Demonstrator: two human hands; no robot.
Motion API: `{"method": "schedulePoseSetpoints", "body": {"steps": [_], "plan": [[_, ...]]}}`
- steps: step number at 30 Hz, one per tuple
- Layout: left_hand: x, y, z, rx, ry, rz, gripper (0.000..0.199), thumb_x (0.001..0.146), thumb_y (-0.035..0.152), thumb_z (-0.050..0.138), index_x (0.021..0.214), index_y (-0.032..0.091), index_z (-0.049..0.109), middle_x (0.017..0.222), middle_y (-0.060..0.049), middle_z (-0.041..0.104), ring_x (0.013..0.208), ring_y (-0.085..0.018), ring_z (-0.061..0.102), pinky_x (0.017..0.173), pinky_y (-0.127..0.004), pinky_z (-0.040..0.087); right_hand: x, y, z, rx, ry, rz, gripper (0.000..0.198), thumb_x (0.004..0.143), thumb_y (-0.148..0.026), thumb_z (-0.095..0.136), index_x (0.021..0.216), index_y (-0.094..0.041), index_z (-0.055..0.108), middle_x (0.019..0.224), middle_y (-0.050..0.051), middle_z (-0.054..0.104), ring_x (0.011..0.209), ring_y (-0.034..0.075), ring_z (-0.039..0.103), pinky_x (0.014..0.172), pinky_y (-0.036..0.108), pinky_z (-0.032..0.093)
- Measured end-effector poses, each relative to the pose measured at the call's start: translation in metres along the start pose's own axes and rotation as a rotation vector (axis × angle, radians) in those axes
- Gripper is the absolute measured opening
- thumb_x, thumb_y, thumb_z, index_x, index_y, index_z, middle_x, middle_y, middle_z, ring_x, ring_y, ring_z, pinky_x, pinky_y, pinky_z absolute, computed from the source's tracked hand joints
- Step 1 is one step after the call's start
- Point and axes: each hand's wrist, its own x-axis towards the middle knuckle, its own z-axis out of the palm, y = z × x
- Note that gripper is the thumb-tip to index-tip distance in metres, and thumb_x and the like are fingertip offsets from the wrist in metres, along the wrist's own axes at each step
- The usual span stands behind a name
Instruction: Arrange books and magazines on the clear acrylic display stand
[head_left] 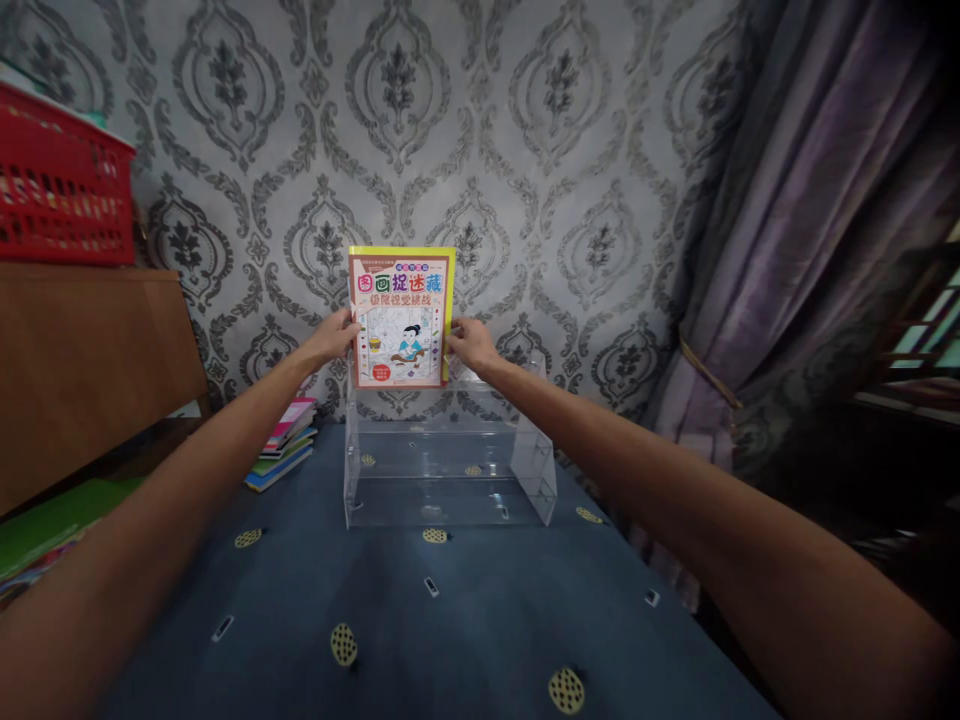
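A children's picture book [401, 320] stands upright on the top tier of a clear acrylic rack [442, 465], toward its left side. The cover has colourful Chinese lettering and a seated figure in blue; a yellow edge shows behind it along the top and right. My left hand [334, 338] grips the book's left edge. On the opposite edge, my right hand [474, 346] pinches the book between thumb and fingers. I cannot tell whether the yellow strip belongs to the same book or a second one. The rack's lower tiers hold nothing visible.
Several books [289, 440] lie stacked left of the rack on the dark blue patterned cloth [450, 630]. At far left, a red plastic basket [67, 180] sits on a wooden cabinet [97, 370]. A green book [60, 525] lies below. A purple curtain [787, 230] hangs at right.
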Motion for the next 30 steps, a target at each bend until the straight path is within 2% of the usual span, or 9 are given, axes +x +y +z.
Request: {"method": "schedulePoseSetpoints", "body": {"steps": [6, 17, 22, 30], "plan": [[0.0009, -0.0017, 0.0009, -0.004, 0.005, 0.007, 0.020, 0.077, 0.028, 0.061, 0.094, 0.018, 0.061, 0.081, -0.005, 0.066, 0.075, -0.022, 0.064, 0.063, -0.031, 0.051, -0.0007, 0.0011, 0.0003, 0.011, 0.011, -0.010, 0.040, 0.082, -0.006, 0.051, 0.117, -0.016, 0.068, 0.089, 0.004, 0.077, 0.084, 0.018, 0.071, 0.083, 0.029, 0.054], [-0.0024, -0.0016, -0.0003, -0.014, 0.014, 0.019, 0.018, 0.077, 0.031, 0.063, 0.091, 0.020, 0.061, 0.078, -0.004, 0.065, 0.073, -0.020, 0.062, 0.053, -0.024, 0.047, -0.0019, 0.0030, -0.0026, -0.043, 0.007, -0.004, 0.038, 0.083, -0.012, 0.054, 0.117, -0.016, 0.069, 0.094, 0.007, 0.077, 0.087, 0.021, 0.071, 0.085, 0.031, 0.053], [-0.0032, -0.0022, 0.0003, -0.012, 0.022, 0.006, 0.019, 0.078, 0.031, 0.061, 0.092, 0.019, 0.060, 0.082, -0.004, 0.067, 0.077, -0.021, 0.064, 0.057, -0.025, 0.049, -0.0013, 0.0030, -0.0021, -0.072, 0.009, 0.001, 0.038, 0.083, -0.013, 0.055, 0.118, -0.015, 0.070, 0.098, 0.009, 0.076, 0.091, 0.023, 0.070, 0.087, 0.033, 0.053], [-0.0020, -0.0033, 0.0000, 0.003, 0.028, -0.005, 0.014, 0.080, 0.026, 0.059, 0.092, 0.018, 0.059, 0.080, -0.004, 0.067, 0.079, -0.021, 0.064, 0.065, -0.029, 0.050, -0.0001, 0.0037, -0.0009, -0.081, 0.003, 0.007, 0.038, 0.082, -0.015, 0.056, 0.116, -0.017, 0.071, 0.092, 0.006, 0.077, 0.091, 0.023, 0.069, 0.086, 0.033, 0.053]]}}
